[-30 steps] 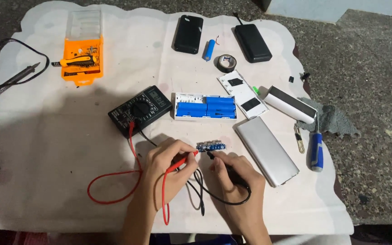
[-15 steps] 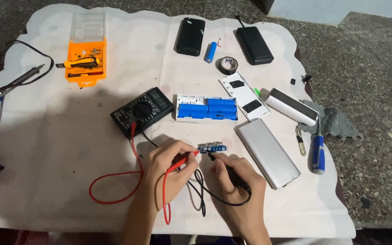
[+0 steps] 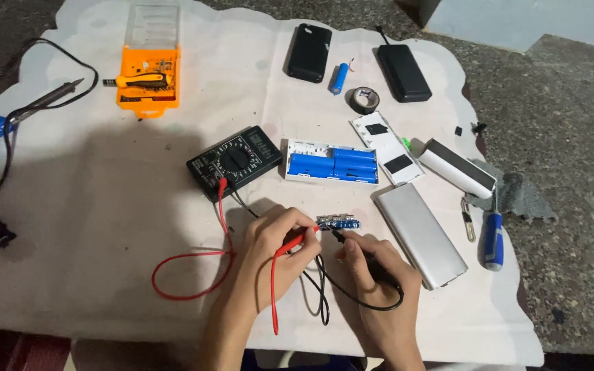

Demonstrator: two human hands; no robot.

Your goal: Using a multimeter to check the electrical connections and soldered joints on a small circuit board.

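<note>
My left hand (image 3: 273, 251) grips a red test probe (image 3: 302, 238) whose tip touches a small blue circuit board (image 3: 339, 222) lying on the white cloth. My right hand (image 3: 378, 282) grips a black test probe (image 3: 366, 264), its tip at the same board from the right. Red lead (image 3: 194, 264) and black lead (image 3: 321, 292) run back to a black multimeter (image 3: 235, 161) just above my left hand. Beside the meter lies a white tray of blue cylindrical cells (image 3: 333, 165).
A silver power bank shell (image 3: 421, 235) and a blue-handled screwdriver (image 3: 493, 239) lie right of my hands. Farther back are an orange tool case (image 3: 147, 82), two black cases (image 3: 309, 51), a loose blue cell (image 3: 339, 77), a tape roll (image 3: 364, 99). A soldering iron (image 3: 15, 117) lies left.
Both hands stay on the probes at the blue board; only the camera view has shifted slightly.
</note>
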